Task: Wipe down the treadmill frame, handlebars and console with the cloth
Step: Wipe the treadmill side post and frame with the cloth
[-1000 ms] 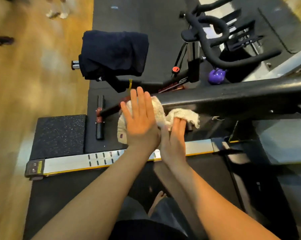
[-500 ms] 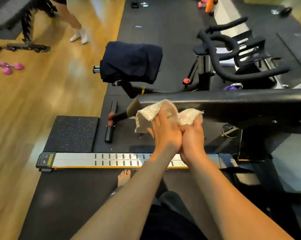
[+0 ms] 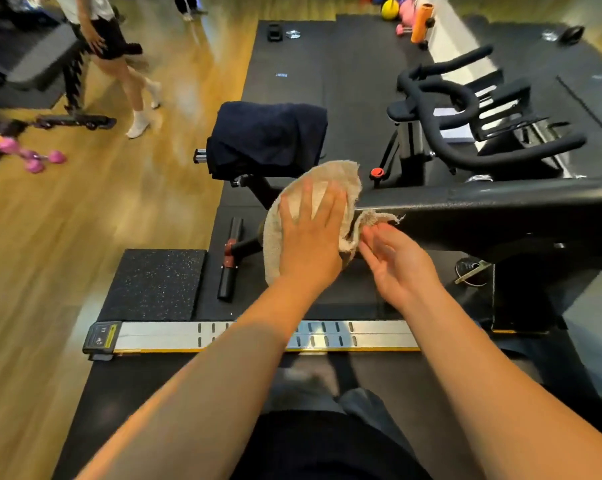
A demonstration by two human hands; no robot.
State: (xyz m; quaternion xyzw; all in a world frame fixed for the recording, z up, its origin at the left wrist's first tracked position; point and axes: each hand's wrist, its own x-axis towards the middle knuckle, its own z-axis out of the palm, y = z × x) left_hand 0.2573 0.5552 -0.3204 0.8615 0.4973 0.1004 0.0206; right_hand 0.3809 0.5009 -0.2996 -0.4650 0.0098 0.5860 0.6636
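Centre frame: left hand (image 3: 310, 237) lies flat on the beige cloth (image 3: 341, 174), fingers straight, grip released, pressing it over the left end of the black treadmill handlebar (image 3: 483, 216). Right hand (image 3: 400, 268) is just beside it, fingers loosely bent at the cloth's frayed trailing edge; blurred, cannot tell if its grip pinches it. Behind: exercise bike (image 3: 441, 133), dark towel (image 3: 268, 136) over its seat. Silver side rail (image 3: 161, 336) below the forearms.

Our forearms (image 3: 202, 382) are bare all the way to btm edge; left hand (image 3: 310, 237) & right hand (image 3: 396, 268) bare too. Btm centre we wear a black top (image 3: 327, 445). Just above it, grey fabric (image 3: 365, 403), shorts or trousers, can't tell.
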